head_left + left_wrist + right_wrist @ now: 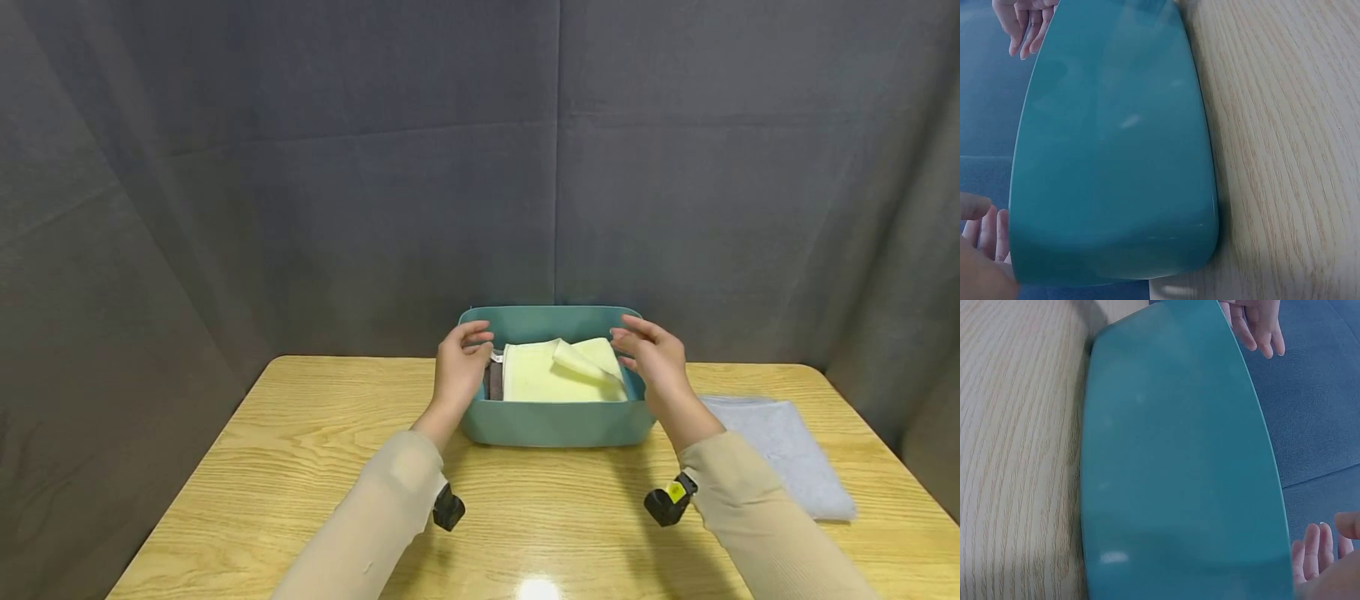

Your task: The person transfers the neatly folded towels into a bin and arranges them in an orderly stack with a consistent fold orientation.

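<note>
A teal plastic bin [557, 425] stands at the far side of the wooden table. Inside it lies a pale yellow cloth [543, 373], its right part folded back on itself. Left of that, a dark brown folded cloth [496, 382] with a white tag shows partly. My left hand [459, 367] hovers over the bin's left end, fingers loosely bent and holding nothing. Over the right end is my right hand [654, 360], its fingers apart and free of the cloth. In both wrist views the bin's outer wall [1116, 144] hides the contents.
A translucent, whitish plastic bag or sheet [795, 454] lies flat on the table's right side, partly behind the right forearm. The wooden table [300, 467] ends just behind the bin, where a grey curtain [375, 208] hangs.
</note>
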The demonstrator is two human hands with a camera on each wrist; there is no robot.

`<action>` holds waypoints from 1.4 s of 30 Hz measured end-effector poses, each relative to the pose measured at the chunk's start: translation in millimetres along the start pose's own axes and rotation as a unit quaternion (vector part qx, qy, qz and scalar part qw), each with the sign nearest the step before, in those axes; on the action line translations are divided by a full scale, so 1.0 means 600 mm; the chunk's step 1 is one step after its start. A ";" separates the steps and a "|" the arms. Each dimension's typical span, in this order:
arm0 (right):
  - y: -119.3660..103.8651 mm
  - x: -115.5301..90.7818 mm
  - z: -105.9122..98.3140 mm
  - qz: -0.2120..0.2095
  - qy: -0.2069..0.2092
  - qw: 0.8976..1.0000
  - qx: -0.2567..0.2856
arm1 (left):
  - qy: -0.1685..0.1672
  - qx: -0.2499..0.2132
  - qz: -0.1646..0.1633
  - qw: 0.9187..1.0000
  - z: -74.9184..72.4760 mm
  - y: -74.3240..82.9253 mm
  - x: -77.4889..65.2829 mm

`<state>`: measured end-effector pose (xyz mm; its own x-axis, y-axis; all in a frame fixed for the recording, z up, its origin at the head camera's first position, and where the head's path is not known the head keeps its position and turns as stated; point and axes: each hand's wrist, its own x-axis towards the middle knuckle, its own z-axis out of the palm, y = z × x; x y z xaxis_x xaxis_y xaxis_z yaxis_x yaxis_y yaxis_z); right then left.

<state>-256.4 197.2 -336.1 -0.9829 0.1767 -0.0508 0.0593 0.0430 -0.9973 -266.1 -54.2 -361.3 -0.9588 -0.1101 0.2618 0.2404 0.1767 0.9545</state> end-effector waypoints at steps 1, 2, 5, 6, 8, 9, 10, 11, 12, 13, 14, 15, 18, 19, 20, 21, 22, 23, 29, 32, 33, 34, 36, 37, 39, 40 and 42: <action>-0.001 -0.001 0.000 -0.003 -0.001 1.000 -0.001 | -0.001 -0.001 -0.001 1.000 0.000 0.000 0.000; -0.001 -0.002 0.000 -0.005 -0.002 1.000 -0.003 | -0.003 -0.002 -0.002 1.000 -0.001 0.000 -0.001; -0.001 -0.004 -0.001 -0.017 -0.001 1.000 -0.017 | -0.005 -0.004 -0.002 1.000 -0.002 0.001 -0.003; -0.002 -0.005 -0.001 -0.021 0.000 0.999 -0.025 | -0.006 -0.004 -0.001 1.000 -0.002 0.001 -0.003; -0.002 -0.008 -0.002 -0.029 0.002 0.999 -0.040 | -0.006 -0.006 -0.001 1.000 -0.002 0.003 -0.004; -0.003 -0.009 -0.003 -0.033 0.003 0.998 -0.048 | -0.007 -0.007 0.000 1.000 -0.002 0.004 -0.005; -0.004 -0.011 -0.004 -0.036 0.005 0.998 -0.056 | -0.007 -0.007 0.001 1.000 -0.002 0.005 -0.006; -0.004 -0.013 -0.005 -0.038 0.007 0.997 -0.062 | -0.008 -0.007 0.003 1.000 -0.002 0.006 -0.007; -0.005 -0.015 -0.006 -0.040 0.009 0.997 -0.067 | -0.008 -0.007 0.003 1.000 -0.002 0.007 -0.008; -0.005 -0.017 -0.007 -0.042 0.008 0.997 -0.070 | -0.010 -0.008 0.003 1.000 -0.002 0.009 -0.009; -0.005 -0.019 -0.009 -0.044 0.008 0.996 -0.072 | -0.011 -0.008 0.004 1.000 -0.001 0.010 -0.009; -0.006 -0.021 -0.011 -0.046 0.007 0.996 -0.073 | -0.013 -0.008 0.005 1.000 -0.001 0.012 -0.011; -0.005 -0.028 -0.018 -0.053 -0.001 0.996 -0.073 | -0.021 -0.009 0.002 1.000 0.000 0.017 -0.015; -0.005 -0.030 -0.021 -0.056 -0.004 0.996 -0.073 | -0.023 -0.010 0.002 1.000 0.001 0.018 -0.017; -0.004 -0.033 -0.024 -0.061 -0.006 0.995 -0.073 | -0.026 -0.011 0.002 1.000 0.001 0.019 -0.018; -0.004 -0.035 -0.027 -0.064 -0.008 0.995 -0.073 | -0.029 -0.012 0.002 1.000 0.001 0.021 -0.020; -0.004 -0.038 -0.030 -0.067 -0.010 0.995 -0.073 | -0.032 -0.014 0.003 0.999 0.001 0.022 -0.021; -0.003 -0.040 -0.033 -0.071 -0.011 0.995 -0.071 | -0.033 -0.014 0.005 0.999 0.002 0.023 -0.022; -0.001 -0.059 -0.051 -0.092 -0.019 0.994 -0.061 | -0.048 -0.025 0.012 0.998 0.004 0.032 -0.034; 0.000 -0.068 -0.060 -0.099 -0.023 0.993 -0.054 | -0.057 -0.029 0.014 0.998 0.007 0.037 -0.041; 0.001 -0.070 -0.064 -0.102 -0.025 0.993 -0.053 | -0.060 -0.028 0.015 0.998 0.009 0.039 -0.043; 0.001 -0.072 -0.067 -0.104 -0.026 0.993 -0.052 | -0.064 -0.028 0.015 0.997 0.010 0.042 -0.046; 0.003 -0.076 -0.073 -0.106 -0.030 0.993 -0.044 | -0.071 -0.029 0.013 0.997 0.012 0.052 -0.052; 0.004 -0.078 -0.076 -0.108 -0.032 0.993 -0.043 | -0.075 -0.029 0.013 0.997 0.012 0.059 -0.056; 0.006 -0.081 -0.083 -0.109 -0.035 0.993 -0.038 | -0.083 -0.031 0.010 0.996 0.012 0.076 -0.068; 0.006 -0.083 -0.086 -0.108 -0.036 0.993 -0.032 | -0.086 -0.032 0.010 0.996 0.012 0.086 -0.074; 0.008 -0.086 -0.091 -0.109 -0.037 0.993 -0.023 | -0.090 -0.037 0.012 0.995 0.012 0.102 -0.087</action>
<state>-196.0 242.2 -335.5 -0.9832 0.0860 0.1613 -0.1507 0.1179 -0.9815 -202.6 -30.7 -317.4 -0.9624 0.0715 0.2619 0.2684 0.1047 0.9576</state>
